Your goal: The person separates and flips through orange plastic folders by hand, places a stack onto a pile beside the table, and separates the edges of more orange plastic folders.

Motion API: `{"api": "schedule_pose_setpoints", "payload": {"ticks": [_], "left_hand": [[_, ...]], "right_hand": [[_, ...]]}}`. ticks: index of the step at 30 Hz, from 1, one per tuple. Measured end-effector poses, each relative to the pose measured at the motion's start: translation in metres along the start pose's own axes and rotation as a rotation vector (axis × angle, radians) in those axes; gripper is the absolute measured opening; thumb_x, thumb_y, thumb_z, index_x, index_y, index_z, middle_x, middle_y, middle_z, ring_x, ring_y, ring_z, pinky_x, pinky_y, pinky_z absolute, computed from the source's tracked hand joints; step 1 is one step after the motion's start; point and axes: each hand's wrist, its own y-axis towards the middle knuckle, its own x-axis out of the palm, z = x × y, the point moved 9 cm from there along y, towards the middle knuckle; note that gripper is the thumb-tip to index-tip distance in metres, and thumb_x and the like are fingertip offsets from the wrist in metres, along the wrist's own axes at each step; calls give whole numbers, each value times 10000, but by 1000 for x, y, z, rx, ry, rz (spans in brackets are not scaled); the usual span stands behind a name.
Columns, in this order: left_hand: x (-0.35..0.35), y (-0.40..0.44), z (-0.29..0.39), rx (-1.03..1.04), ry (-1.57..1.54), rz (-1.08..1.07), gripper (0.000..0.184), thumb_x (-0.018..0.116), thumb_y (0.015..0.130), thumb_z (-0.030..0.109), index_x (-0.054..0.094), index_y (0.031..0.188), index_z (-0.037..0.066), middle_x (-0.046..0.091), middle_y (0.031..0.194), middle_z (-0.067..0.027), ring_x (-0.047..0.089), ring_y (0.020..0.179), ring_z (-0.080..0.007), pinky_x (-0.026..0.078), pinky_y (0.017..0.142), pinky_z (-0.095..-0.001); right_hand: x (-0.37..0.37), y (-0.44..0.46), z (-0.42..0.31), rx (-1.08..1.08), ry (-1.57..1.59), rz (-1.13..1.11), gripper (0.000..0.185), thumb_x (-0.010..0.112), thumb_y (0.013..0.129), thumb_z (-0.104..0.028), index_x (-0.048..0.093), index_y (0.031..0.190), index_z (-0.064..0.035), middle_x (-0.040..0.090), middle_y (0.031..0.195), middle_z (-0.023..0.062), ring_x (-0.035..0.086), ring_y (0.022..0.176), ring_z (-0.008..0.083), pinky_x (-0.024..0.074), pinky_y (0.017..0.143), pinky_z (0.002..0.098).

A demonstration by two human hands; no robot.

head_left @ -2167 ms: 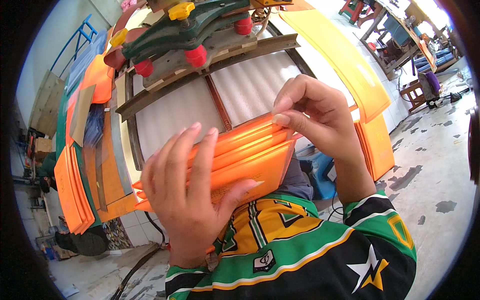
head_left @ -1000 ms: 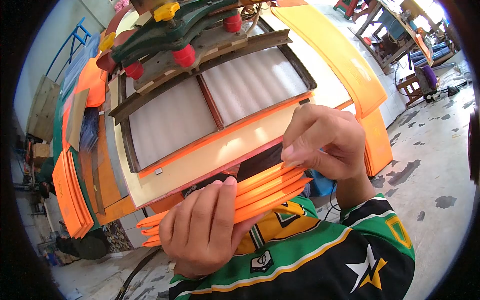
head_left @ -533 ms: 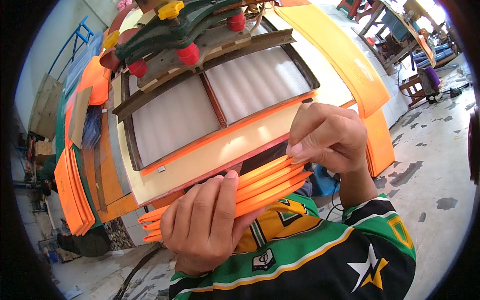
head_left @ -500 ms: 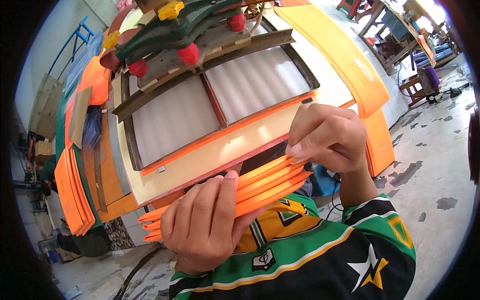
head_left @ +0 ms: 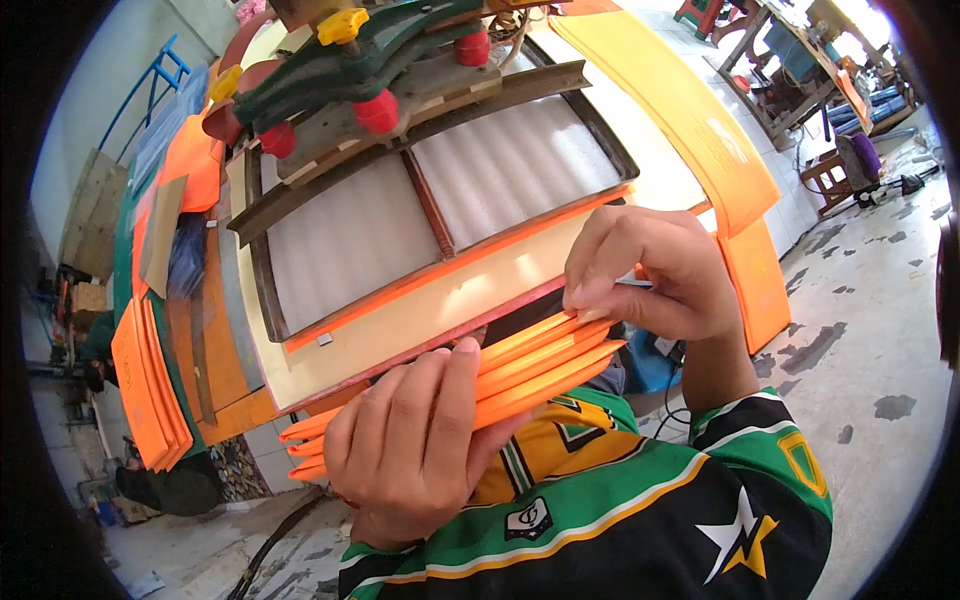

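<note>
A bundle of folded, glossy orange sheets [head_left: 535, 372] lies in front of my chest; their exact kind is unclear. My left hand [head_left: 405, 440] is wrapped around the bundle's left part, fingers across the front and thumb beneath. At the right end, my right hand [head_left: 650, 270] is closed in a pinch on the upper folded edge. Just beyond the bundle is a cream board [head_left: 470, 288] with a reddish edge. A dark metal frame [head_left: 428, 205] rests on it, split by a bar, with whitish foam in both halves and orange material beneath.
A green press arm [head_left: 390, 65] with red and yellow fittings stands over the frame. Several orange sheets [head_left: 150, 390] hang at the table's left edge, and more orange sheets [head_left: 690, 120] drape on the right. A workbench [head_left: 800, 60] stands farther back right.
My right hand has shifted slightly left along the bundle's upper edge, its fingers still pinched. The left hand keeps its hold almost unmoved.
</note>
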Motion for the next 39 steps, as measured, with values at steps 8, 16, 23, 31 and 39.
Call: {"api": "schedule_pose_setpoints", "payload": {"ticks": [8, 16, 23, 31, 39], "left_hand": [[6, 10, -14, -57, -42, 28, 610, 723, 807, 565, 705, 1180, 83, 699, 1026, -46, 658, 926, -233, 451, 822, -381], [36, 34, -58, -83, -155, 81, 623, 763, 783, 494, 655, 1241, 86, 690, 1088, -60, 654, 963, -247, 450, 844, -390], [19, 21, -69, -68, -189, 167, 620, 766, 828, 449, 622, 1298, 70, 661, 1253, -79, 634, 1119, -240, 389, 1053, -438], [23, -110, -159, -601, -647, 925, 696, 736, 920, 385, 448, 1400, -29, 567, 1267, -153, 556, 1166, -249, 423, 1050, -393], [94, -100, -151, -714, -1353, 563, 663, 686, 975, 423, 427, 1395, -20, 590, 1248, -94, 574, 1115, -143, 483, 965, -320]], "right_hand": [[-41, 0, 2, -87, 221, 539, 53, 653, 954, -19, 605, 978, -25, 662, 861, 96, 612, 680, 134, 477, 573, 225], [-41, 17, 5, -72, 171, 606, 85, 621, 1009, -78, 566, 1034, -18, 664, 870, 108, 631, 664, 129, 514, 545, 230], [-22, 33, 22, 79, 180, 545, 95, 623, 1007, -86, 584, 1048, -9, 670, 845, 91, 651, 658, 134, 534, 572, 245], [14, 57, 17, 122, 204, 392, 73, 614, 982, 3, 575, 1042, 19, 674, 882, 109, 716, 741, 179, 592, 627, 261], [85, 108, -1, 127, 158, -20, 79, 665, 943, 28, 613, 1002, 18, 652, 909, 50, 687, 839, 99, 542, 714, 217]]}}
